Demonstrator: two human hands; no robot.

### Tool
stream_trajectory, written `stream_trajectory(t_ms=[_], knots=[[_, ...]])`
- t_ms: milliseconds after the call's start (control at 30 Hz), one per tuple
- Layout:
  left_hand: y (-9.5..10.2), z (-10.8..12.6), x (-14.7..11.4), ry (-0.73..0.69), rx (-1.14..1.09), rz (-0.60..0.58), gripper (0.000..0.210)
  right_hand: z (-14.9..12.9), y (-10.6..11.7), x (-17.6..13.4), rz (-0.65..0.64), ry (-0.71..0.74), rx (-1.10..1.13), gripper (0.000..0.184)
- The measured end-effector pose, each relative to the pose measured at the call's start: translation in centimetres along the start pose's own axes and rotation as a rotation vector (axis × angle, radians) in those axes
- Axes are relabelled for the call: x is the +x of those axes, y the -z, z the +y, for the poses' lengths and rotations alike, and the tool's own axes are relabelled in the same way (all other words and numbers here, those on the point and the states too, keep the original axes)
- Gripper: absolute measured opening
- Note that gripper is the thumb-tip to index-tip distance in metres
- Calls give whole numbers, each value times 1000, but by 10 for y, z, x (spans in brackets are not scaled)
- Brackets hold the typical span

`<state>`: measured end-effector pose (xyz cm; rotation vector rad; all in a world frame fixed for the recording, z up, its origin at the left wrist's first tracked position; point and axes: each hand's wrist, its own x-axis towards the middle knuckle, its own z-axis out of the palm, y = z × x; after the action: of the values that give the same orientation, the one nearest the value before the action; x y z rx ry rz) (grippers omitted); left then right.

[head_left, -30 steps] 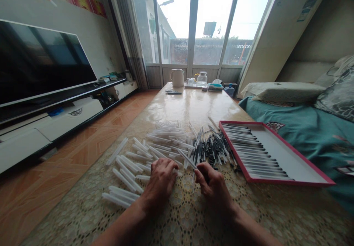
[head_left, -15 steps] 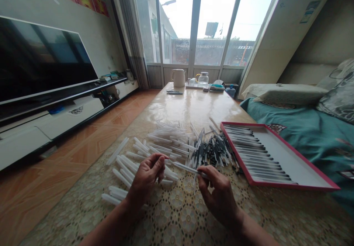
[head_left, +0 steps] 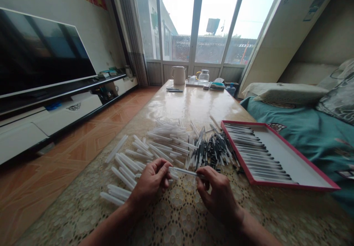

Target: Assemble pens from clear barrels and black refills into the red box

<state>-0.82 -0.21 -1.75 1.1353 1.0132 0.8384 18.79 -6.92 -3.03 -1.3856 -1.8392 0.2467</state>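
Note:
Between my two hands a slim, clear pen [head_left: 184, 171] lies nearly level above the tablecloth. My left hand [head_left: 156, 176] pinches its left end between thumb and forefinger. The right end is held in the closed fingers of my right hand [head_left: 214, 187], which cover that tip. Behind and beside my left hand lie whitish translucent pen barrels [head_left: 121, 177] in loose bunches. Past my right hand is a heap of black-tipped pen parts [head_left: 214, 148]. A shallow pink-rimmed box [head_left: 300, 155] on the right has a row of pens [head_left: 262, 157] along its left side.
The long table carries a patterned cover [head_left: 177, 224]. At its far end stand a beige jug [head_left: 179, 75], a glass pot [head_left: 204, 77], a tissue pack [head_left: 217, 85] and a few pens [head_left: 174, 90]. A sofa [head_left: 298, 128] runs along the right; a television [head_left: 44, 54] is at left.
My left hand has moved slightly down and right, closer to my right hand. The pen between them has turned more level, and less of it shows. The camera view has shifted a little.

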Motion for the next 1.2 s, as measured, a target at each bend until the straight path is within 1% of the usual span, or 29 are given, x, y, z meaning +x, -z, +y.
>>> stream_trajectory(t_ms=[100, 200, 267, 400, 467, 533, 633, 733, 967, 1067, 1133, 1200], knots=[[0, 0, 0, -17, 9, 9, 34, 0, -1, -1, -22, 26, -11, 9], [-1, -1, 0, -35, 30, -13, 35, 2, -3, -1, -49, 61, -53, 10], [-2, -3, 0, -27, 23, -34, 34, 4, -4, 0, -67, 105, -142, 11], [-5, -7, -2, 9, -14, -85, 33, 6, -2, 2, -98, 221, -408, 15], [-6, -10, -3, 7, -33, -98, 32, 3, 0, 3, -103, 259, -473, 16], [-7, -12, -4, -8, -50, -99, 32, 0, 1, 3, -118, 282, -485, 17], [-10, -14, -5, -35, -57, -81, 31, -4, 2, 2, -159, 265, -448, 22], [-13, -14, -7, -55, -57, -68, 30, -3, 2, 1, -192, 164, -346, 26], [-16, -15, -10, -102, -68, -92, 28, 1, 5, 6, -298, -86, 86, 38], [-14, -14, -7, -119, -65, -114, 28, 1, 5, 9, -342, -158, 236, 40], [-14, -12, -5, -122, -50, -117, 32, 3, 5, 11, -345, -168, 270, 39], [-13, -12, -4, -135, -18, -99, 47, 8, 7, 13, -307, -166, 240, 37]])
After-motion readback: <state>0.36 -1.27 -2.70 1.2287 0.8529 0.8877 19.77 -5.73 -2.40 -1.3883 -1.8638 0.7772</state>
